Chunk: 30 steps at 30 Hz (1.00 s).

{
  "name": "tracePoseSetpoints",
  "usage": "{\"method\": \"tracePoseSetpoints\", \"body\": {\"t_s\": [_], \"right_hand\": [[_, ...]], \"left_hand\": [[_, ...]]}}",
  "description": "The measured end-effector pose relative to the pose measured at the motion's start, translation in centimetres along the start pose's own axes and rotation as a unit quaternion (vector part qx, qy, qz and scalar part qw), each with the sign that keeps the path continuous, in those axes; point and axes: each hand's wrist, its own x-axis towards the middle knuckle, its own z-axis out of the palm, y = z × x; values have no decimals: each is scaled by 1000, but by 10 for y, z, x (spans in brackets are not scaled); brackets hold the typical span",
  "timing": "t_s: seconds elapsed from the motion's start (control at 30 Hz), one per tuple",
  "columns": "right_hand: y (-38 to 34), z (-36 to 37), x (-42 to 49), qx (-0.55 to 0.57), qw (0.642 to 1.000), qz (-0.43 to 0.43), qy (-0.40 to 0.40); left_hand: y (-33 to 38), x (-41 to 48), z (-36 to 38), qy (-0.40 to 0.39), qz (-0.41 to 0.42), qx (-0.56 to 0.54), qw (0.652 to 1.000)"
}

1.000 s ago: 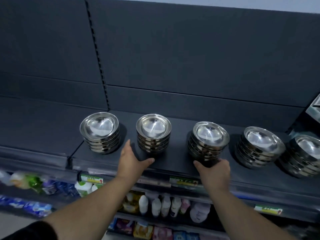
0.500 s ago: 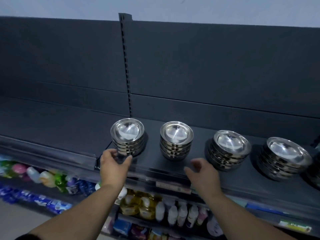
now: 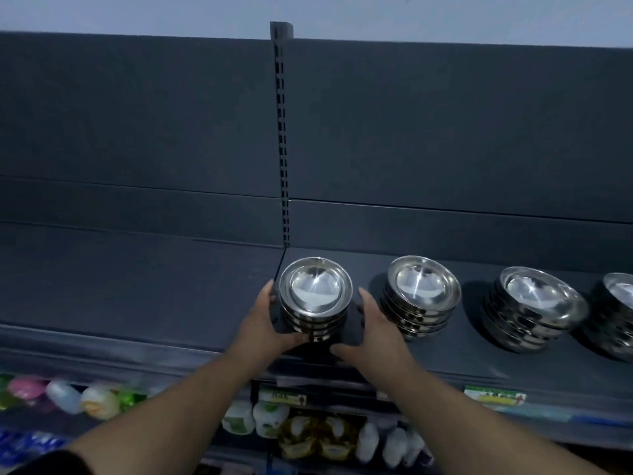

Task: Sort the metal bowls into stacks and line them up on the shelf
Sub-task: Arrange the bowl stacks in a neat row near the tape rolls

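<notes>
Four stacks of shiny metal bowls stand in a row on the dark shelf (image 3: 455, 358). The leftmost stack (image 3: 315, 296) sits by the shelf joint. My left hand (image 3: 263, 323) cups its left side, fingers against the bowls and thumb curled under the front. My right hand (image 3: 371, 332) is at the stack's right side with straight fingers, a thin dark gap between them and the bowls, its thumb reaching toward the base. Further right stand the second stack (image 3: 423, 291), the third stack (image 3: 537, 301) and a fourth stack (image 3: 621, 303), cut off by the frame edge.
A slotted upright post (image 3: 281, 132) divides the dark back panels. Left of the joint lies a bare shelf section (image 3: 137, 286). Below are price labels (image 3: 495, 395) and a lower shelf with bottles and packets (image 3: 376, 440).
Both hands moved left along the row, from the second and third stacks to the leftmost stack. My view shifted left and upward with them.
</notes>
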Motion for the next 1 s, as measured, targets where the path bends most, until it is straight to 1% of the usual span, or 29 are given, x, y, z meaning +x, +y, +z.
{"method": "tracePoseSetpoints", "body": {"t_s": [0.13,0.23,0.5,0.67,0.8,0.9,1.0], "right_hand": [[-4,13,8,-20,999,20,19],[-3,21,13,-29,998,42,39],[-5,27,21,-36,997,52,54],[-6,28,23,-37,997,52,52],[-4,25,21,-45,996,71,26],[0,17,14,-68,994,84,10],[6,4,2,-91,994,64,4]], "left_hand": [[-11,10,-2,-28,16,8,999],[-11,17,-3,-43,30,-6,999],[-9,27,-10,-67,41,-5,997],[-11,31,-10,-70,27,-2,997],[-10,26,-7,-50,11,10,999],[-13,20,-7,-31,-23,38,999],[-13,13,-4,-21,-57,94,994]]}}
